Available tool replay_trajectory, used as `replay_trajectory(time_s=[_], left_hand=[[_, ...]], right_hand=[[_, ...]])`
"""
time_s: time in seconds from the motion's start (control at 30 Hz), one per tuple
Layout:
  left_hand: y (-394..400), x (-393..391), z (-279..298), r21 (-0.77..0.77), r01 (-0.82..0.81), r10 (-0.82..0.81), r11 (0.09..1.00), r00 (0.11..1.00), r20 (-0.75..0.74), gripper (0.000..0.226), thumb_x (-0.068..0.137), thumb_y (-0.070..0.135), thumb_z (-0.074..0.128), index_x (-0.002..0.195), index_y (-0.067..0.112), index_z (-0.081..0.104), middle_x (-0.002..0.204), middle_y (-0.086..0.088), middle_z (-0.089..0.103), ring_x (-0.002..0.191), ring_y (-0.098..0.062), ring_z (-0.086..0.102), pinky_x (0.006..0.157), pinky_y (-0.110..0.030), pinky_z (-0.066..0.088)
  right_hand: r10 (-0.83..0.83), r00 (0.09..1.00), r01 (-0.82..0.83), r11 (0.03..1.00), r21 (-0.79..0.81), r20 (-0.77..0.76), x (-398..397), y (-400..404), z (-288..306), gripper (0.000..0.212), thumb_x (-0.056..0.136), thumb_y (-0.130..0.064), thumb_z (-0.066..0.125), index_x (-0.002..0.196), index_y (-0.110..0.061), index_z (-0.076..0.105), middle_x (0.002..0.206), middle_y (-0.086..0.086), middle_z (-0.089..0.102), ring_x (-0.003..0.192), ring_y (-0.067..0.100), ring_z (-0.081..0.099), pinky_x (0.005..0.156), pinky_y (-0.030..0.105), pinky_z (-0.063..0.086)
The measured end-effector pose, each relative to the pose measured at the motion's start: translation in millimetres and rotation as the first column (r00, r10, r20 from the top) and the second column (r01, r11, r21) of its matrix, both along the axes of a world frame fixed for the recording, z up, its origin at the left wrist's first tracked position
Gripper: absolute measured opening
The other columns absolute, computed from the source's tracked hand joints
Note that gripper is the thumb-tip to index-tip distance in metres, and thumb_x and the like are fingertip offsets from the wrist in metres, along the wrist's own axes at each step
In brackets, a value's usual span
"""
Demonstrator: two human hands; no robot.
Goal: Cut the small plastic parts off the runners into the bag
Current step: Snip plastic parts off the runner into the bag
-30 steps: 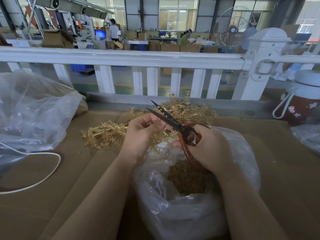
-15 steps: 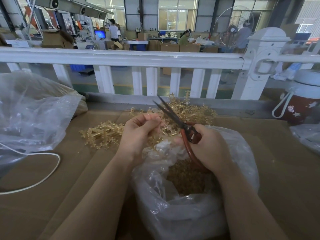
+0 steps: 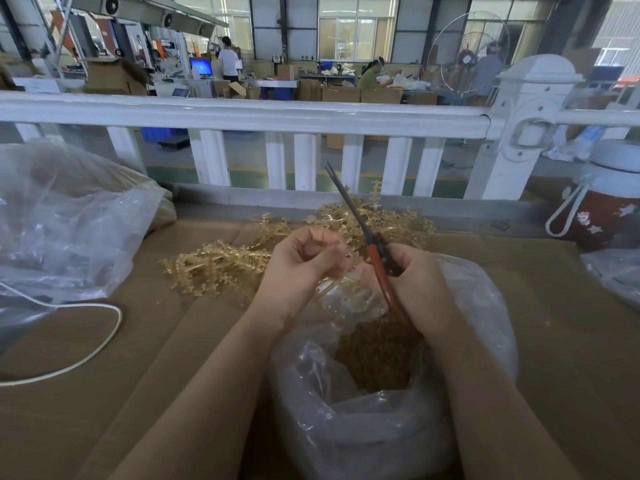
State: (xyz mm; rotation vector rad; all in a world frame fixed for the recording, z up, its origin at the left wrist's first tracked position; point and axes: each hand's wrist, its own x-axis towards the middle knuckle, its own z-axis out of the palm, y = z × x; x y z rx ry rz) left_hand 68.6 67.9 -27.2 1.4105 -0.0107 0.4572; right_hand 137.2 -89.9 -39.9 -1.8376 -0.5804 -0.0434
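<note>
Scissors (image 3: 360,223) now swung upright, blades together, gripped by right hand (image 3: 412,275); left hand (image 3: 304,263) pinches runner (image 3: 332,282). Best to snip over bag (image 3: 478,306).

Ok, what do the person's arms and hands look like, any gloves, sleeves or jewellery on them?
Both forearms are bare as far as the picture shows: no sleeves in view. The left hand and right hand wear no gloves. No watch, bracelet or ring is visible on the wrists or on the fingers that show.

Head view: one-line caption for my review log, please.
Right hand holds red-handled scissors, left hand pinches a plastic runner over the open bag of cut parts.
</note>
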Motion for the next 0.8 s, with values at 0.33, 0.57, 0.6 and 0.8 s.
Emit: replay_trajectory(time_s=[0.33, 0.57, 0.6, 0.8], left_hand=[[2.4, -0.5, -0.6, 0.084, -0.085, 0.083, 0.993, 0.996, 0.027, 0.011, 0.094, 0.009, 0.064, 0.09, 0.0, 0.067, 0.073, -0.01, 0.072, 0.062, -0.015, 0.064, 0.065, -0.024, 0.054], [-1.5, -0.2, 1.0, 0.007, -0.052, 0.052, 0.999, 0.998, 0.043, 0.021, 0.093, 0.005, 0.062, 0.077, 0.013, 0.073, 0.073, -0.004, 0.072, 0.07, -0.011, 0.065, 0.07, -0.02, 0.053], [-1.1, 0.2, 0.8, -0.002, -0.076, 0.076, 0.997, 0.996, 0.041, 0.023, 0.093, 0.007, 0.063, 0.076, 0.017, 0.074, 0.073, -0.003, 0.073, 0.071, -0.012, 0.065, 0.07, -0.02, 0.053], [3.4, 0.8, 0.4, -0.067, -0.229, 0.234, 0.971, 0.969, 0.075, 0.018, 0.092, 0.011, 0.067, 0.078, 0.017, 0.076, 0.071, -0.005, 0.069, 0.07, -0.021, 0.057, 0.069, -0.025, 0.051]], right_hand=[[0.005, 1.0, -0.005, 1.0, -0.017, 0.027, -2.1, -0.3, 1.1, 0.02, 0.083, -0.019, 0.082, 0.077, -0.031, 0.067, 0.077, -0.022, 0.07, 0.065, -0.006, 0.065, 0.051, 0.007, 0.045], [0.009, 0.999, -0.008, 0.999, -0.046, 0.035, 0.4, 0.2, -2.5, 0.015, 0.08, -0.027, 0.085, 0.08, -0.031, 0.07, 0.069, -0.017, 0.071, 0.06, 0.0, 0.067, 0.05, 0.012, 0.047], [0.007, 1.0, -0.006, 0.999, -0.049, 0.028, -0.5, 0.4, -1.8, 0.018, 0.075, -0.037, 0.087, 0.08, -0.032, 0.07, 0.07, -0.018, 0.072, 0.062, 0.0, 0.068, 0.051, 0.012, 0.047], [-0.048, 0.991, 0.068, 0.986, -0.15, 0.129, -4.4, 0.8, -2.1, 0.059, 0.052, -0.091, 0.066, 0.086, -0.043, 0.064, 0.086, -0.034, 0.067, 0.083, -0.013, 0.061, 0.062, 0.019, 0.045]])
